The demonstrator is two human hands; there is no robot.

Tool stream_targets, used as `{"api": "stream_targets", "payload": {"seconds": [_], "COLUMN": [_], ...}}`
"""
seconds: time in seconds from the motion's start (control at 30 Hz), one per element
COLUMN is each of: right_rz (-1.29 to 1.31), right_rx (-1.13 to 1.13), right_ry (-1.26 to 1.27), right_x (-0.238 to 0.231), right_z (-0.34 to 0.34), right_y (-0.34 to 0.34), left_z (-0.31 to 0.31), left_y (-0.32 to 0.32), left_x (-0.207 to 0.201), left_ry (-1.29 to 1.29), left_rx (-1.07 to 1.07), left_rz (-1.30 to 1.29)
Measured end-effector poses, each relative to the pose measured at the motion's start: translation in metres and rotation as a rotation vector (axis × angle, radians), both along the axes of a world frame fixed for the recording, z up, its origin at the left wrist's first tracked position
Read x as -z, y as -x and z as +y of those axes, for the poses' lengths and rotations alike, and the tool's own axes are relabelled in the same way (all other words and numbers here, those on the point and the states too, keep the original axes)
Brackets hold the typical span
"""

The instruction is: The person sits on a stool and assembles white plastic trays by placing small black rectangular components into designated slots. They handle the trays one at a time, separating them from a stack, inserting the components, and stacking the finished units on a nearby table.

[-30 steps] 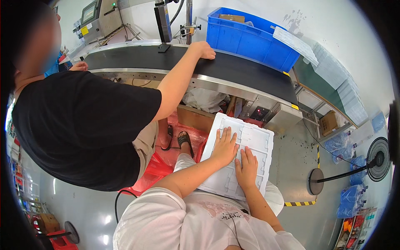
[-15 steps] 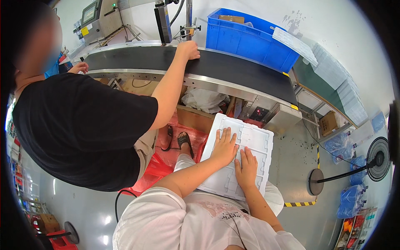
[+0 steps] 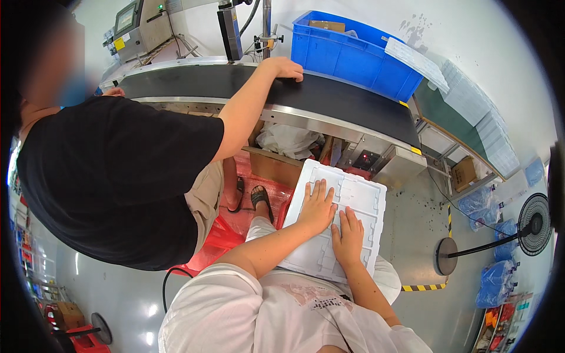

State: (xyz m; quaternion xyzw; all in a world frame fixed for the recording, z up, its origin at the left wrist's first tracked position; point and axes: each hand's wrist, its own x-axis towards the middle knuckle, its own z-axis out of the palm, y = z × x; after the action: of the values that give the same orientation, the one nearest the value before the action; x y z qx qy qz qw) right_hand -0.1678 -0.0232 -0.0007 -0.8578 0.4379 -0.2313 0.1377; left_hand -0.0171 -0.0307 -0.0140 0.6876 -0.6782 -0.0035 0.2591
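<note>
On my lap rests a white plastic tray [image 3: 359,194] with shallow moulded compartments. My left hand [image 3: 318,207] lies flat on its upper middle, fingers stretched out. Just to the right and a little nearer, my right hand [image 3: 348,238] also lies flat on the tray, fingers extended. The two hands nearly meet at the left fingertips and right thumb. Neither grips anything. To my left, a co-worker in a black top has a hand [image 3: 288,69] over the black conveyor belt [image 3: 347,106]; whatever is under those fingers is hard to make out.
Behind the belt stands a blue crate [image 3: 347,53]. Stacked white trays [image 3: 471,97] sit on a green-topped table at right. A black fan [image 3: 532,225] stands on the right. A printer-like head [image 3: 230,32] hangs over the belt. Below it is an open cardboard box [image 3: 276,167].
The co-worker's near hand has slid to the right along the belt, and their other hand has drawn back behind the shoulder. My hands and the tray have not moved.
</note>
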Motion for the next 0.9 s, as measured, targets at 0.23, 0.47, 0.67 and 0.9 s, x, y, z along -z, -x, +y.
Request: {"api": "stream_targets", "payload": {"seconds": [0.23,0.47,0.67,0.9], "right_rz": [-0.011,-0.006,-0.012,-0.012], "right_rx": [0.001,0.001,0.004,0.003], "right_ry": [0.005,0.013,0.007,0.016], "right_x": [-0.0003,0.0033,0.0017,-0.0007], "right_z": [0.0004,-0.0015,-0.0010,0.0008], "right_y": [0.0000,0.0007,-0.0001,-0.0002], "left_z": [-0.0006,-0.0004,-0.0008,-0.0002], "left_y": [0.0003,-0.0003,-0.0010,-0.0004], "left_x": [0.0002,-0.0044,-0.0019,-0.0001], "left_ry": [-0.006,-0.020,-0.010,-0.001], "left_rx": [-0.001,0.008,0.003,0.002], "left_rz": [0.002,-0.007,-0.012,-0.002]}}
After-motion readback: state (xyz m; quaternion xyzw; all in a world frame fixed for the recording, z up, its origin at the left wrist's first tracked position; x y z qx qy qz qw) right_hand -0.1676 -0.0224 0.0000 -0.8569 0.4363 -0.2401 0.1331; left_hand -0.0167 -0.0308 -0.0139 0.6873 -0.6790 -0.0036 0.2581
